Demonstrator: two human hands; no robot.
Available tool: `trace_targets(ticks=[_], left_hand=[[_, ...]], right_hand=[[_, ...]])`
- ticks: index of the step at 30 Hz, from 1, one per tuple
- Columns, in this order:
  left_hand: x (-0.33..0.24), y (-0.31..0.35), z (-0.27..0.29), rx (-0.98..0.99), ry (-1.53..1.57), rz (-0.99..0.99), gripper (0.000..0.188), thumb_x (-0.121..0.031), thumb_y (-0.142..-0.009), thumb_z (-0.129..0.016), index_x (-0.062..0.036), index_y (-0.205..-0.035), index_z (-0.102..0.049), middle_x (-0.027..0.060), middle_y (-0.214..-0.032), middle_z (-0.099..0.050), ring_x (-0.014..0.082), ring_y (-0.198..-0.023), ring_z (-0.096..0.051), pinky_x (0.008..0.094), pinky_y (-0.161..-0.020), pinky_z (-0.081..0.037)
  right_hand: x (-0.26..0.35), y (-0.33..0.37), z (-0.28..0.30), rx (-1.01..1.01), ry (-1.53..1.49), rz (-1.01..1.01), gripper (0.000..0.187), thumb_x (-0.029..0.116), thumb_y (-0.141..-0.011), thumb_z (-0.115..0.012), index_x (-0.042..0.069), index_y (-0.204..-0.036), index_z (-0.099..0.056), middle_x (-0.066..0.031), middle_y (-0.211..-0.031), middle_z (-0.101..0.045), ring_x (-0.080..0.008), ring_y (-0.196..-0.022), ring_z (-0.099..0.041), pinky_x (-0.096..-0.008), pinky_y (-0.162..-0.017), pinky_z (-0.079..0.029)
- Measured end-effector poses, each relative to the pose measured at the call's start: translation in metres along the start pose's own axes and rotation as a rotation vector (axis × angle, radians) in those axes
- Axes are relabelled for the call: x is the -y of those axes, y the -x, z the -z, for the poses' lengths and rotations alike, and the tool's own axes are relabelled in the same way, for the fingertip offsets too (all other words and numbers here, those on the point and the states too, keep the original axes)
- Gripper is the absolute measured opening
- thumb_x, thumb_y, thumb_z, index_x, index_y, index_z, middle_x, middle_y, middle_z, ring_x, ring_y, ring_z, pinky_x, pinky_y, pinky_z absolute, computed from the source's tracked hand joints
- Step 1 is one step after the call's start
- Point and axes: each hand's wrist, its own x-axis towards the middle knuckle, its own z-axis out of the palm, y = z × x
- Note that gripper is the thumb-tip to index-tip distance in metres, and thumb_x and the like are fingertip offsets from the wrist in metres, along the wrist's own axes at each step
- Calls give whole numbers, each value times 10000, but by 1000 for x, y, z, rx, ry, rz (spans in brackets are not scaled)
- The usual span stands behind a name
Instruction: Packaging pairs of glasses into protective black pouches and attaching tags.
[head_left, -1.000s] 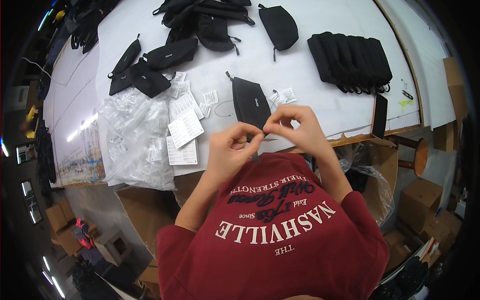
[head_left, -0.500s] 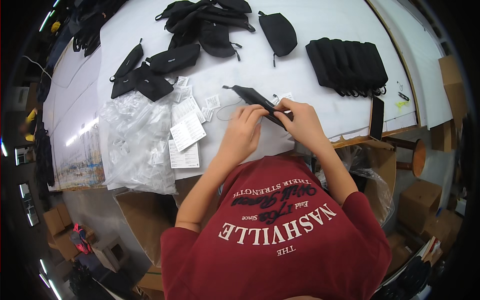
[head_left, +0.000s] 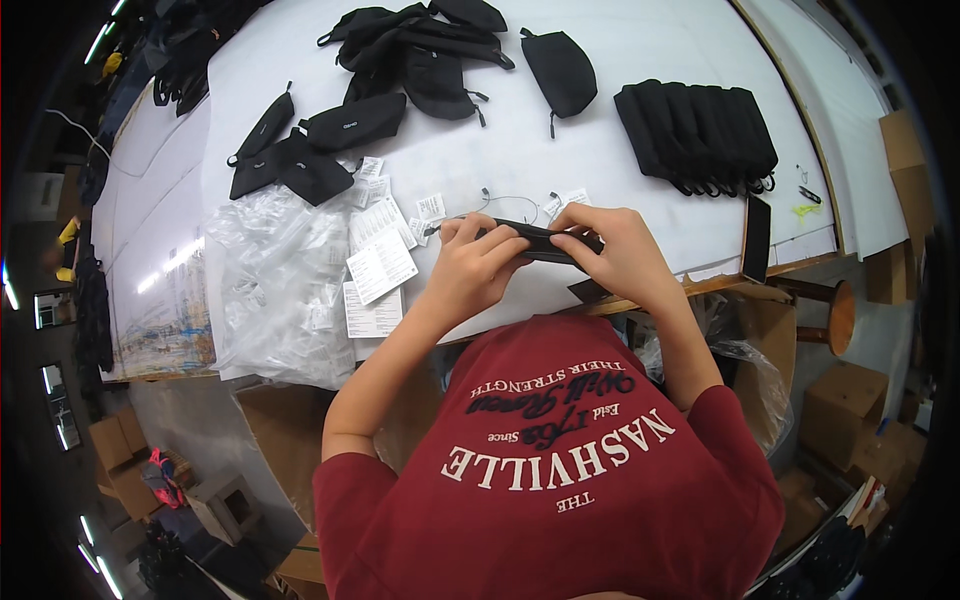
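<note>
Observed black pouch [head_left: 545,241] held edge-on over the six o'clock side of the tabletop [head_left: 540,165]. Found left hand's grip [head_left: 474,262] clamped on its nine o'clock end, right hand's grip [head_left: 622,245] on its three o'clock end. Noted printed cards [head_left: 381,267] and clear plastic bag [head_left: 262,290] at nine o'clock, loose pouches [head_left: 316,170] at ten, pouch heap [head_left: 432,78] at eleven — lone pouch [head_left: 560,75] at twelve, overlapping pouch row [head_left: 695,135] at two.

Plain black fabric pouch [head_left: 543,244] at mid-frame against a broad white tabletop [head_left: 560,150]
A dark red short-sleeved cloth T-shirt [head_left: 560,535], bottom centre, carries white and black lettering [head_left: 548,474]; a small neon-yellow scrap [head_left: 806,210] shows at right.
</note>
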Motion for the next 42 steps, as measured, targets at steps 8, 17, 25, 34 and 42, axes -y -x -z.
trace_targets(ticks=[8,17,25,34,42], left_hand=[[-9,-9,6,33,110,147,192,-127,-701,-724,-100,-851,-607,-21,-801,-569,195,-840,-512,345,-752,-315],[-2,-7,8,16,88,83,249,-94,-671,-738,-67,-874,-597,27,-832,-584,216,-809,-521,347,-747,-330],[-4,-6,4,-19,30,48,213,-60,-680,-715,-48,-860,-601,49,-820,-600,226,-805,-552,349,-737,-355],[6,-3,13,-98,174,379,147,-64,-804,-656,-9,-923,-591,127,-889,-637,313,-719,-612,342,-625,-481],[18,6,26,12,401,681,280,-115,-855,-632,0,-1109,-601,161,-1027,-659,291,-851,-658,313,-731,-495]], right_hand=[[-3,-3,-2,-11,-2,17,113,95,-832,-634,4,-899,-630,-99,-714,-640,-176,-633,-628,-265,-610,-467],[-5,-5,-6,-4,-54,28,115,97,-833,-636,4,-900,-634,-97,-717,-643,-164,-637,-628,-258,-610,-469],[-16,-8,-13,-82,-211,56,132,149,-821,-653,22,-843,-626,-104,-695,-651,-220,-633,-660,-296,-589,-494],[-67,15,-27,15,-309,-135,761,404,-718,-760,17,-1299,-456,-137,-1215,-550,-259,-1183,-502,-376,-1033,-350],[-65,16,-8,-51,-968,-230,484,111,-832,-663,22,-1268,-472,-55,-874,-661,-90,-792,-591,-220,-716,-457]])
